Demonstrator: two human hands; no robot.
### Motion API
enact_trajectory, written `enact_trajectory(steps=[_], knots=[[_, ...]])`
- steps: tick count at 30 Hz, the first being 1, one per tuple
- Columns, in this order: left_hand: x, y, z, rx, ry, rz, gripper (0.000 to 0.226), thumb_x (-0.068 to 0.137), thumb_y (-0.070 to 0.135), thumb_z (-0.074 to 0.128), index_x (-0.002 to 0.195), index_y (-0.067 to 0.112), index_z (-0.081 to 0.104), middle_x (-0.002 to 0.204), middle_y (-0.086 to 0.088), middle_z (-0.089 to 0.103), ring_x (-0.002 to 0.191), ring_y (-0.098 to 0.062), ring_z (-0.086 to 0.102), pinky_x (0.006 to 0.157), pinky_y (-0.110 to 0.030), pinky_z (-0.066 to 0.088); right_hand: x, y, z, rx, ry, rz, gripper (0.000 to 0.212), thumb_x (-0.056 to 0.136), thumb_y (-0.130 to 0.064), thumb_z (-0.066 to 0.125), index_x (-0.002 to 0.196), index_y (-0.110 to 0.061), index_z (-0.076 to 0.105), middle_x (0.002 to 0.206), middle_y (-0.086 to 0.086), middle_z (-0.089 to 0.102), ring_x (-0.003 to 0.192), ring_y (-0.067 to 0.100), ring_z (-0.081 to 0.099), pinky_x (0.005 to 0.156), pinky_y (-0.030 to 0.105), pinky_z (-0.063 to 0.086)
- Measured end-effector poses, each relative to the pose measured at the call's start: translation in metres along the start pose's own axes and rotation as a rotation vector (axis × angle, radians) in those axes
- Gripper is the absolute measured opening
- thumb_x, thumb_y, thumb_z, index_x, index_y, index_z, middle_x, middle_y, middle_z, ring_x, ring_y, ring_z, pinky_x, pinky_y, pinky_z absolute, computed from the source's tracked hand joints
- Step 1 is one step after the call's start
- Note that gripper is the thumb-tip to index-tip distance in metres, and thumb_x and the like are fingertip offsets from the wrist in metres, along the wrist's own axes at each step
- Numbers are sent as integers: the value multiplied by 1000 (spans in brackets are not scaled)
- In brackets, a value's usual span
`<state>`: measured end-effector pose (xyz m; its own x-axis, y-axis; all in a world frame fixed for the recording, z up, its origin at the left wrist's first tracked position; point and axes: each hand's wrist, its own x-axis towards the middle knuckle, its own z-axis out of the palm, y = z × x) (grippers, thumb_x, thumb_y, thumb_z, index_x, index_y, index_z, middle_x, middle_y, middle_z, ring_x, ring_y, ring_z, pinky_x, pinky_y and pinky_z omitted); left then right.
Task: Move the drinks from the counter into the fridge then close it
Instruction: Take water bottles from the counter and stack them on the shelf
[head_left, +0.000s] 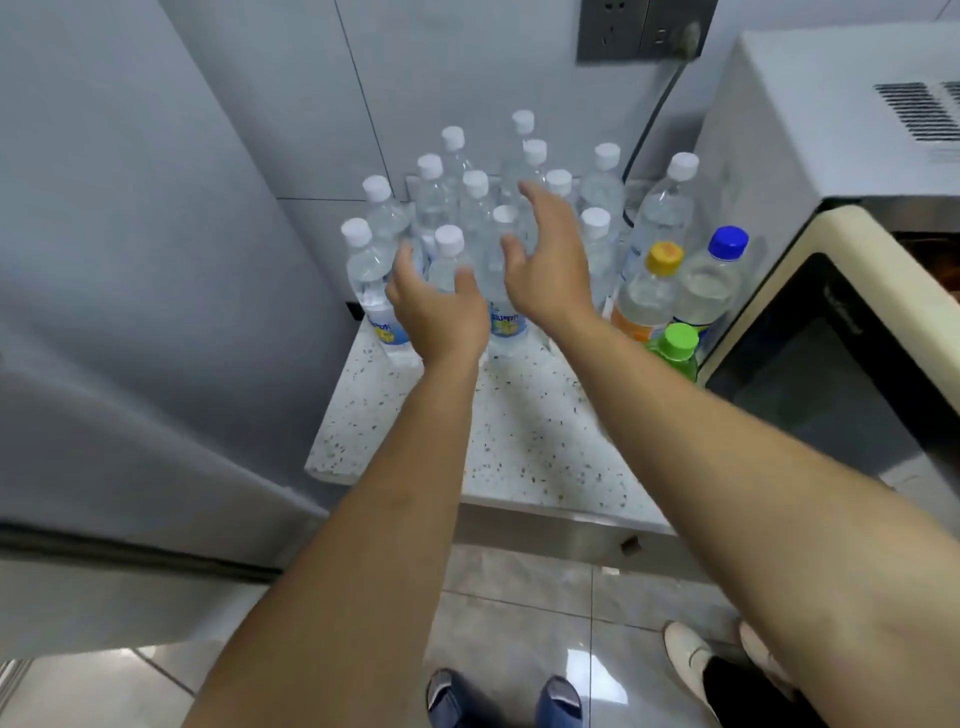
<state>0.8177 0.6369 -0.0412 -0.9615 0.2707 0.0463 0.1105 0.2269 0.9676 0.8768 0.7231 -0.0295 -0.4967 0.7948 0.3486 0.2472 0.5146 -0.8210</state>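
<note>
Many clear bottles with white caps (475, 218) stand close together on the speckled counter (524, 441), and one of them (447, 260) is just in front of the left hand (441, 312), between its thumb and fingers. The left hand is spread wide and I cannot tell if it touches that bottle. The right hand (545, 260) is spread wide too, above the bottle next to it (506, 291), holding nothing, with the orange-cap bottle (649, 291), blue-cap bottle (714, 280) and green-cap bottle (675, 348) off to its right by the microwave (831, 291).

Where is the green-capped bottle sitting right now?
In the head view, the green-capped bottle stands on the speckled counter at the cluster's right front corner, beside the microwave and just in front of the yellow-capped bottle.
</note>
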Motion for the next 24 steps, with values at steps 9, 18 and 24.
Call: enact_trajectory(steps=[9,18,24], knots=[[33,10,16,288,-231,98,46,99,21,53,143,30,42,143,4,48,131,-23,44,104,-42,42,41,6,6,-283,-331,34,40,98,-17,55,138,-17,49,135,10,55,116,26,57,97,36,45],[-1,-3,-8,149,-99,133,38,95,14,62,130,24,57,127,6,62,116,-17,56,95,-31,47,-6,14,-5,-167,-169,14,31,96,-15,59,127,-17,58,123,4,64,100,21,58,80,27,41],[-19,-10,-34,85,-78,129,42,93,15,65,132,29,57,125,16,60,115,-6,54,87,-9,38,-48,11,-27,-34,-66,38,29,94,-15,62,123,-17,63,121,-2,66,103,14,58,86,27,44]])
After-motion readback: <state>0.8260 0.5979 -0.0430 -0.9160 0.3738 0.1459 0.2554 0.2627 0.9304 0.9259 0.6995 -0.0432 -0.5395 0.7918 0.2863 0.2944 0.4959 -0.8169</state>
